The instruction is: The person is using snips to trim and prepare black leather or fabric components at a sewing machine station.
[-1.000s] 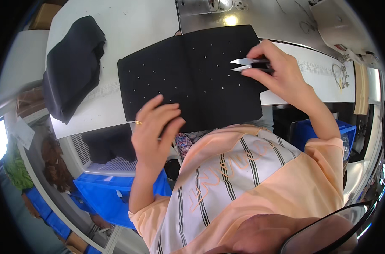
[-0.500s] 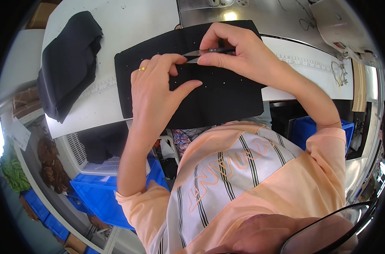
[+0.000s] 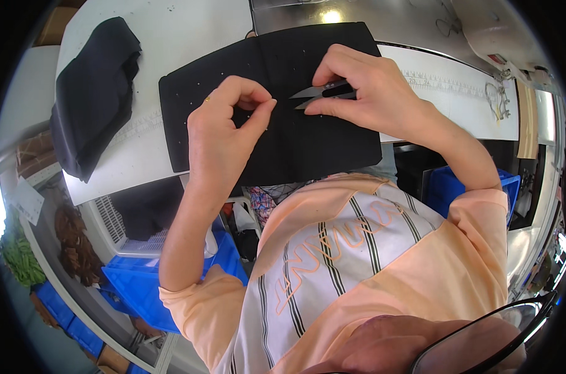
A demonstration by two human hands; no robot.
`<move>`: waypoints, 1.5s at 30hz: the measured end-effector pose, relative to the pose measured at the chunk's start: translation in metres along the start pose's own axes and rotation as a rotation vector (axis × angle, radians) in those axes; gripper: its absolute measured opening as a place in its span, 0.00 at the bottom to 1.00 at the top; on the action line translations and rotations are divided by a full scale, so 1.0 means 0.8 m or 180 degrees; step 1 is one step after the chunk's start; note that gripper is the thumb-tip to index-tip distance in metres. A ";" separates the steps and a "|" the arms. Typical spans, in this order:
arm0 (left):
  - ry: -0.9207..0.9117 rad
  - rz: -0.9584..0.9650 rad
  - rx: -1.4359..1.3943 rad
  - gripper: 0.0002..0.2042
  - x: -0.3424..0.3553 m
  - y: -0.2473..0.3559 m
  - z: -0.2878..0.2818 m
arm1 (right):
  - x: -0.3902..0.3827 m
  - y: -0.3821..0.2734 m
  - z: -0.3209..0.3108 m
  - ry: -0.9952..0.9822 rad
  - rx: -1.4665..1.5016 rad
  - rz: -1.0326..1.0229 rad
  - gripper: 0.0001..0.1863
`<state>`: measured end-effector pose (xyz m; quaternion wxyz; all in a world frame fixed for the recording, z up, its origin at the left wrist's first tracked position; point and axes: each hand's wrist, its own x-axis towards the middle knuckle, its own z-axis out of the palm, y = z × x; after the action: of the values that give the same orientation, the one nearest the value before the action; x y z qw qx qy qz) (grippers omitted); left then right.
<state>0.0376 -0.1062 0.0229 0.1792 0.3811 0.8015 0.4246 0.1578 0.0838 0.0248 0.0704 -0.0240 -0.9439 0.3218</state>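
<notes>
A black cloth panel dotted with small pale specks lies across the front of the white table. Over its right half, my right hand grips a pair of thread snips, their two blades spread apart and pointing left. My left hand is above the panel's left half, thumb and forefinger pinched together. Whatever sits in that pinch, if anything, is too small to make out. A gap separates the snip tips from my left fingertips.
Folded black fabric lies on the table at left. A ruler strip runs along the right side. Metal machine plate sits at the back. Below the table are a white basket and blue crates.
My left thumb and forefinger have closed into a pinch. The snips have moved right and slightly down, away from the left fingers, and their blades are wider apart. The panel has shifted slightly left.
</notes>
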 end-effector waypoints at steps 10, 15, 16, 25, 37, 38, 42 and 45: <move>0.0087 -0.0063 -0.0664 0.11 -0.002 -0.004 0.001 | 0.015 -0.006 0.020 0.0244 -0.0183 -0.0459 0.16; 0.0122 -0.0102 -0.0702 0.11 -0.004 -0.002 0.007 | 0.015 -0.003 0.021 0.0210 -0.0407 -0.0587 0.16; 0.0131 -0.0140 -0.0718 0.11 -0.005 -0.002 0.008 | 0.015 -0.004 0.021 0.0109 -0.0561 -0.0596 0.16; 0.0389 0.0062 -0.0890 0.09 -0.010 -0.001 0.007 | 0.018 -0.003 0.026 0.0314 -0.0686 -0.0929 0.16; -0.1171 -0.1426 0.1215 0.06 -0.174 -0.014 -0.069 | -0.011 0.029 -0.005 0.0478 -0.0113 -0.0203 0.16; -0.0397 -0.0800 0.1117 0.07 -0.172 -0.011 -0.055 | -0.010 0.028 -0.006 0.0471 -0.0155 -0.0209 0.16; 0.0434 0.0930 0.1805 0.12 -0.154 -0.016 -0.017 | -0.010 0.030 -0.004 0.0556 -0.0176 -0.0245 0.17; 0.0455 0.1465 0.2066 0.14 -0.149 0.003 0.018 | -0.010 0.029 -0.003 0.0543 -0.0078 -0.0256 0.17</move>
<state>0.1244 -0.1882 0.0125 -0.1063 0.5569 0.7981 0.2039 0.1663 0.1031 0.0118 0.1631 -0.0144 -0.9385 0.3039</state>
